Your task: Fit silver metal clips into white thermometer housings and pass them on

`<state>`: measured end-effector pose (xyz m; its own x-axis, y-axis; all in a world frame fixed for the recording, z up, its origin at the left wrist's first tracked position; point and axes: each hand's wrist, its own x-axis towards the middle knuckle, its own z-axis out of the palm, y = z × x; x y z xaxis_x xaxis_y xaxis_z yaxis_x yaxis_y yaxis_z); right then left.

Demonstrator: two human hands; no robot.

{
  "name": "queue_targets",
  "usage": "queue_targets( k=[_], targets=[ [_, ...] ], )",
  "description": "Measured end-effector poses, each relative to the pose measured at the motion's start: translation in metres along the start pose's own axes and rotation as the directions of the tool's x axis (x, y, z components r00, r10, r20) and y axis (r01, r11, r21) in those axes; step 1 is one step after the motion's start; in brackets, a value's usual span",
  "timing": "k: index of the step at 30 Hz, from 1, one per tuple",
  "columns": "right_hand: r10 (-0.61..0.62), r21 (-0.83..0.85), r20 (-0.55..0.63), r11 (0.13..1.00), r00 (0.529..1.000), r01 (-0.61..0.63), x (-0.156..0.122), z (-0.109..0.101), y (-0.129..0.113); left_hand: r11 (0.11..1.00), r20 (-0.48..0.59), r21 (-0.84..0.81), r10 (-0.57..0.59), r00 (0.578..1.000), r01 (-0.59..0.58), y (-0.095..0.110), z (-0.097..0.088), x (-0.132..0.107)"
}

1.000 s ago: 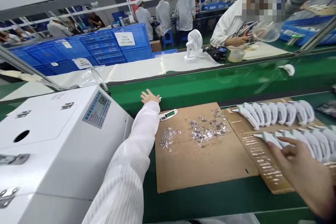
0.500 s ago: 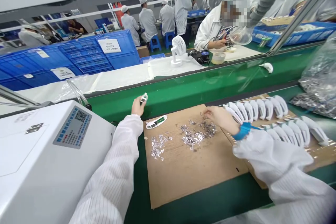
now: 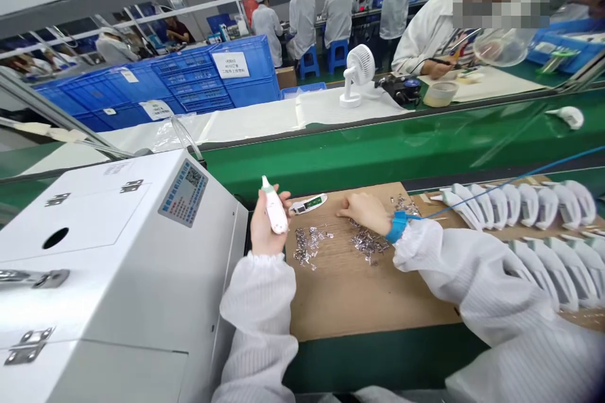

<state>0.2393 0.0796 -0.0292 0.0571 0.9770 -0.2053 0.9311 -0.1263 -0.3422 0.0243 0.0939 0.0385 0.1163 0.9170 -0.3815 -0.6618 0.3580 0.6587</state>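
Your left hand (image 3: 265, 225) is closed around a pink-and-white plastic handset (image 3: 275, 211), tip up, just beside the white machine (image 3: 94, 252). Your right hand (image 3: 363, 214) lies open, palm down on the cardboard sheet (image 3: 368, 296), holding nothing visible, just above one heap of silver metal scraps (image 3: 368, 245). A second heap (image 3: 309, 245) and a small circuit board (image 3: 307, 204) lie between your hands. A blue wrist strap (image 3: 399, 227) circles your right wrist. Rows of white handsets (image 3: 520, 204) lie to the right.
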Motion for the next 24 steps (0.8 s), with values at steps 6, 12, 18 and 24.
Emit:
queue_targets(
  k=[6, 12, 18, 24],
  targets=[
    [0.010, 0.068, 0.046, 0.998, 0.999, -0.013, 0.004, -0.009, -0.006, 0.996, -0.109, 0.054, -0.067, 0.992, 0.073, -0.051, -0.027, -0.034],
    [-0.187, 0.355, 0.047, 0.921, 0.981, 0.159, -0.038, -0.041, -0.035, 0.979, 0.042, 0.081, -0.189, 0.981, 0.185, -0.078, -0.021, -0.050],
    [-0.324, 0.516, -0.140, 0.782, 0.935, 0.349, -0.092, -0.040, -0.041, 0.985, 0.151, 0.166, -0.068, 0.986, 0.043, -0.085, -0.005, -0.064],
    [-0.409, 0.284, -0.239, 0.838, 0.881, 0.466, -0.107, -0.040, -0.044, 0.975, 0.098, 0.210, 0.053, 0.994, -0.073, -0.090, -0.006, -0.072]
  ],
)
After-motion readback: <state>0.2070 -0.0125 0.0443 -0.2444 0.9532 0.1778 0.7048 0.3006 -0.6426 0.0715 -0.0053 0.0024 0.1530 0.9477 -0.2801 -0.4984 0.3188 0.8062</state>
